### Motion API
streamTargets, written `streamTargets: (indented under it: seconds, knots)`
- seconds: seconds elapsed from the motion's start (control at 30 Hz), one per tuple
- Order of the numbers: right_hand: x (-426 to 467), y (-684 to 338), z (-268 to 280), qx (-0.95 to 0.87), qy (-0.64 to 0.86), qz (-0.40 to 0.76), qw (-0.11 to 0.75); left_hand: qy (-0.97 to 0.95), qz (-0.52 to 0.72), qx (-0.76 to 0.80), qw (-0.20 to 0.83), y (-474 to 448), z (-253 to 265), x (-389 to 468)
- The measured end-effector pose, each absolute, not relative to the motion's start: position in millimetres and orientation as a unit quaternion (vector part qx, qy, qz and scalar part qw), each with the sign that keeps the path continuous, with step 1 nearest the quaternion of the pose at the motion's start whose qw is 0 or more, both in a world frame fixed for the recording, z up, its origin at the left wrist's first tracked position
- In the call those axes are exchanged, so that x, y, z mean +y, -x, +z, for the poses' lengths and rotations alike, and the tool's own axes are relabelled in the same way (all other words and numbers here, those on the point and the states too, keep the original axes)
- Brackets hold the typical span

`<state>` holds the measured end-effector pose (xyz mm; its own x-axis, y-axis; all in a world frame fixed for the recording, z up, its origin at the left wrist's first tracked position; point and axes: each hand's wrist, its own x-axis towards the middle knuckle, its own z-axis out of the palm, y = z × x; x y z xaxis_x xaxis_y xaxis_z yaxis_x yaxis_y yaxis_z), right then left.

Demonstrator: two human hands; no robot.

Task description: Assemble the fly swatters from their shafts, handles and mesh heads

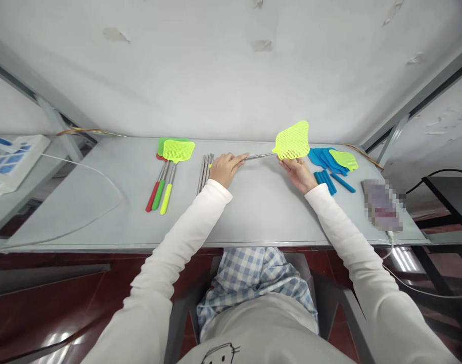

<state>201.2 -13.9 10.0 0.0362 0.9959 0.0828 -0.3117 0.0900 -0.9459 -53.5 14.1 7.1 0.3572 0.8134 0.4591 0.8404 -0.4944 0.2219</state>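
Note:
A yellow-green fly swatter head (pixel 292 140) is raised above the table, its narrow neck meeting the end of a thin metal rod (pixel 259 156). My right hand (pixel 299 173) is closed on the lower edge of that head near the neck. My left hand (pixel 227 169) grips the rod from the other side, fingers pointing along it. A small yellow-green bit shows just left of my left hand; most of it is hidden. Several loose metal rods (pixel 203 172) lie beside that hand. Blue swatter heads (pixel 325 159), with another yellow-green head (pixel 344 160) on top, lie right of my right hand.
Several blue handle tubes (pixel 324 182) lie near the right forearm. Three whole swatters with red (pixel 152 196), green (pixel 159 194) and yellow-green (pixel 166 198) handles rest at left. A blurred-out device (pixel 382 205) with a cable sits at right. A white cable (pixel 113 182) crosses the table's left side.

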Motion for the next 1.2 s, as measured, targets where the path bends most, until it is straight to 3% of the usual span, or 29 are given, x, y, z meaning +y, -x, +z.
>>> streamTargets:
  seconds: [0.7,1.2]
  knots:
    - [-17.5,-201.9,7.8,-0.431,0.397,0.553,0.592,0.823,-0.258,-0.505,0.026,54.6,7.9,12.5]
    - [-20.6,-216.2,18.9,-0.498,0.376,0.559,0.546,0.829,-0.283,-0.476,-0.076,73.5,16.8,4.6]
